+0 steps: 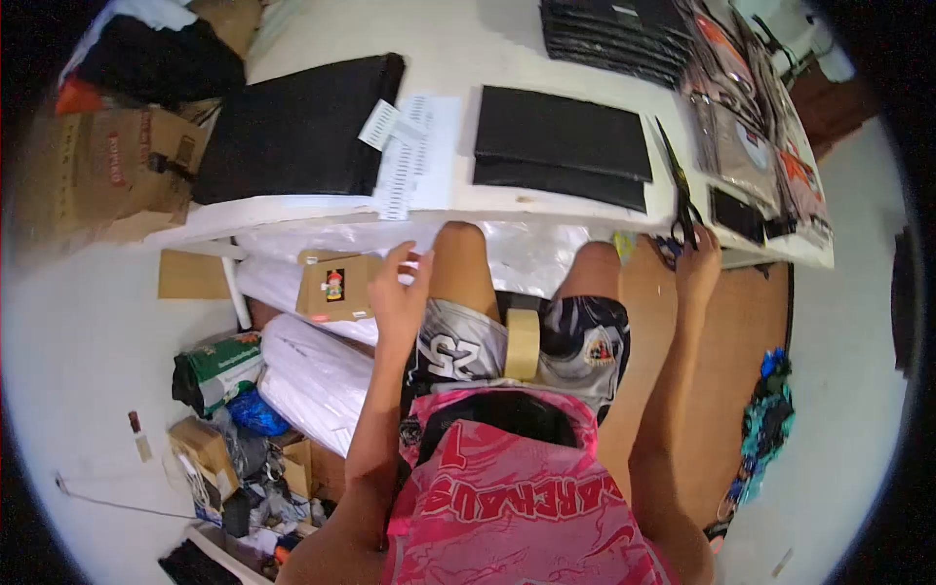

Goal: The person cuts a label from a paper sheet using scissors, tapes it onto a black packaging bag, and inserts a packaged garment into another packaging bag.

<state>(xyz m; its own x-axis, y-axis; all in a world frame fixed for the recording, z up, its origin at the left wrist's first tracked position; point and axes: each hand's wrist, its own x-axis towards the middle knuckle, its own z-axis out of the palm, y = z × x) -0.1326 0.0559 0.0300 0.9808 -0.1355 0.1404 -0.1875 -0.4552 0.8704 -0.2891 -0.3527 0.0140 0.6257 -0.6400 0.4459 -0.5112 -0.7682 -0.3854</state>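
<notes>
My left hand (398, 297) is raised in front of the table edge, above my knee, its fingers curled but apart, with nothing plainly held. Beside it, lower down, is a brown cardboard box (336, 287) with a small cartoon figure on it. My right hand (698, 263) is at the table's right front edge, its fingers closed around the handles of black scissors (680, 190). The blades point away across the tabletop. Left of the scissors lie folded black plastic bags (561, 141). A roll of tape (523, 344) rests on my lap between my thighs.
On the white table (439, 58) are a black stack (302, 127), printed label sheets (419, 151), a phone (737, 214), packed garments (741, 146) and more black bags (619, 39). A carton (107, 175) stands at left. White wrapped bundles (317, 375) lie below.
</notes>
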